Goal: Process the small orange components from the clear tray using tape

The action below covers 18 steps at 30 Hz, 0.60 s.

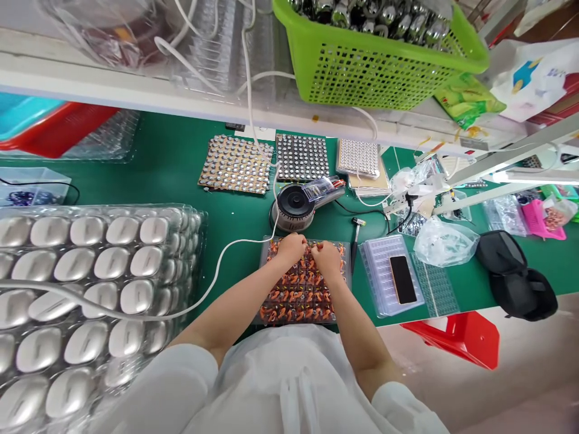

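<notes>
A clear tray (298, 295) full of small orange and dark parts lies on the green table in front of my body. Over its far edge, my left hand (293, 246) is closed, its fingers bent together. Just right of it, my right hand (326, 258) is also closed, with its fingertips pinched near the left hand. Whatever either hand holds is too small to make out. Beyond the hands stands a round black-topped device (295, 205) with a clear box of parts against its right side.
Stacked trays of silver cases (75, 283) fill the left. A hammer (356, 241), a phone (402, 279) on clear trays and a black case (518, 274) lie right. Three component boards sit behind. A shelf with a green basket (380, 66) overhangs the back; a white cable crosses the left.
</notes>
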Available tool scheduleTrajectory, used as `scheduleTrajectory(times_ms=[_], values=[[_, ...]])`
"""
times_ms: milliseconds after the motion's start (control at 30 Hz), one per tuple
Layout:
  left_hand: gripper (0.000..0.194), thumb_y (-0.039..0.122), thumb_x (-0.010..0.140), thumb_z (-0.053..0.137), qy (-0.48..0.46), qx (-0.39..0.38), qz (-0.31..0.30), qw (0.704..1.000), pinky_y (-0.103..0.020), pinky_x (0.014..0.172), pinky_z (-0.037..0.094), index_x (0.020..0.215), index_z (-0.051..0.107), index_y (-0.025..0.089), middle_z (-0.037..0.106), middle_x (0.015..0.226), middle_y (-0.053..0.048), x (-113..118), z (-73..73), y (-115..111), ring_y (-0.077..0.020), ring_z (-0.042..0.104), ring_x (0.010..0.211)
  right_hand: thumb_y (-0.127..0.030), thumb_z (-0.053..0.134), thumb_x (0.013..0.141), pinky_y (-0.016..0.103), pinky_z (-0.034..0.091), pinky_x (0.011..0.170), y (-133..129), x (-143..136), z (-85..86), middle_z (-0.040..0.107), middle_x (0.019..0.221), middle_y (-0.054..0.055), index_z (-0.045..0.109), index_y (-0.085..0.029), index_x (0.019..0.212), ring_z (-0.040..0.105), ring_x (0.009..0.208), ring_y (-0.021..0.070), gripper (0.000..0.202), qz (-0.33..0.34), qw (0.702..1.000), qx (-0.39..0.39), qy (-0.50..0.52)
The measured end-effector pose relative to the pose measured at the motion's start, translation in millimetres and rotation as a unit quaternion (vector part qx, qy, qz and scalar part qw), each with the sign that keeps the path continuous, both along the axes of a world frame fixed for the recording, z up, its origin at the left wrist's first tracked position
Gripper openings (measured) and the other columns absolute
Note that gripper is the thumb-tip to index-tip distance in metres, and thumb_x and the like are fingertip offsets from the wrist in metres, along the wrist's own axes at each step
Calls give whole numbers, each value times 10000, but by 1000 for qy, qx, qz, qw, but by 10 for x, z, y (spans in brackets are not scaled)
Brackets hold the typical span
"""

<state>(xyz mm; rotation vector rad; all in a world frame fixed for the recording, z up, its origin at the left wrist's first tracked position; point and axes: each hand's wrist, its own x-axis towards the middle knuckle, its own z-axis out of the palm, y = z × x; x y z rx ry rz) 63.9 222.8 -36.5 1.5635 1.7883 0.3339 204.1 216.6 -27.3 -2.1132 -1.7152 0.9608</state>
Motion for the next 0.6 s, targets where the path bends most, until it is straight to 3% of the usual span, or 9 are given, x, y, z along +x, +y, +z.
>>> scheduleTrajectory(times_ms=[167,333,600], values=[[168,206,805,541,-13,20,12,1000,-301,793,435,834,697,154,653,969,-117,14,-10,-5,-228,615,885,-393,545,740,261,388,597,-134,154,154,628,665,31,634,-158,693,545,647,165,256,-55,986,-22,158],[165,226,823,542,-85,50,21,995,-328,839,433,867,682,151,643,969,-120,-10,113,-108,-246,593,931,-450,591,711,218,239,391,-348,292,329,400,467,-58,528,-179,610,334,417,83,296,-105,929,-102,340],[286,302,874,500,-286,52,50,956,-340,971,411,1087,654,190,640,1155,-87,-123,485,-733,-219,567,1080,-369,662,711,189,189,371,-676,406,607,393,547,-57,481,-173,600,288,431,52,289,-148,820,-186,520]])
